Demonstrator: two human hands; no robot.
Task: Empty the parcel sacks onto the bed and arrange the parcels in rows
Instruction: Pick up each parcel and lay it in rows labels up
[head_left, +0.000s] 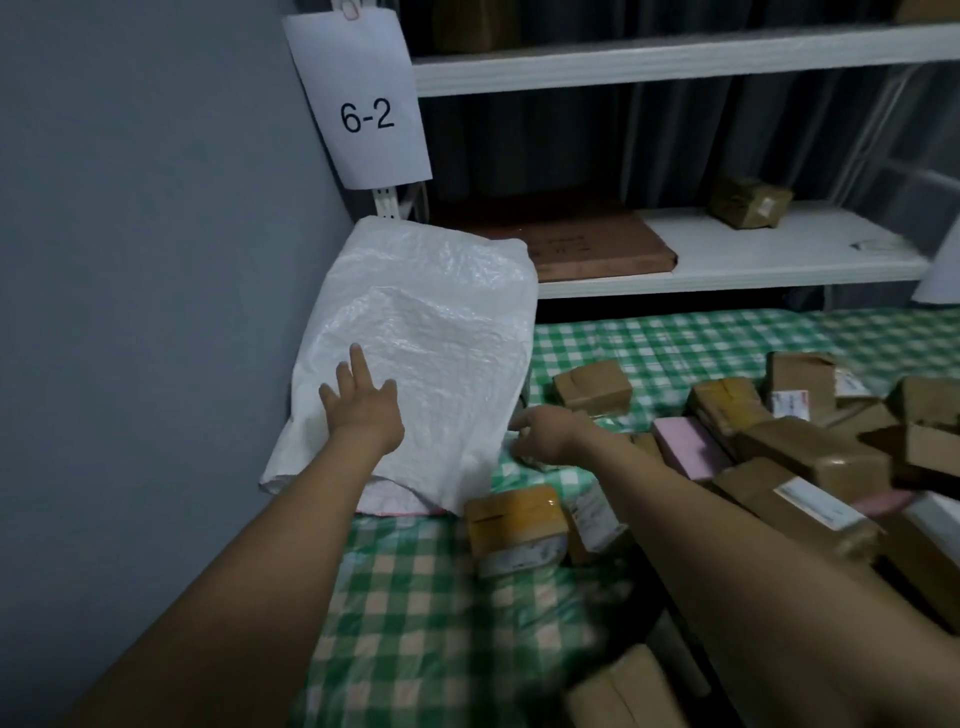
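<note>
Under my flat, spread left hand (363, 410) lies the white sack (441, 322) on the bed (415, 597), its length running away from me; my right hand (540, 434) is at its near right edge, fingers hidden, hold unclear.

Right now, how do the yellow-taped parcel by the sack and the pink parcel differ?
The yellow-taped parcel is a chunky box lying uncovered by the white sack; the pink parcel is a flatter slab, partly buried under brown boxes. Both lie on the checked bed, not in rows.
</note>
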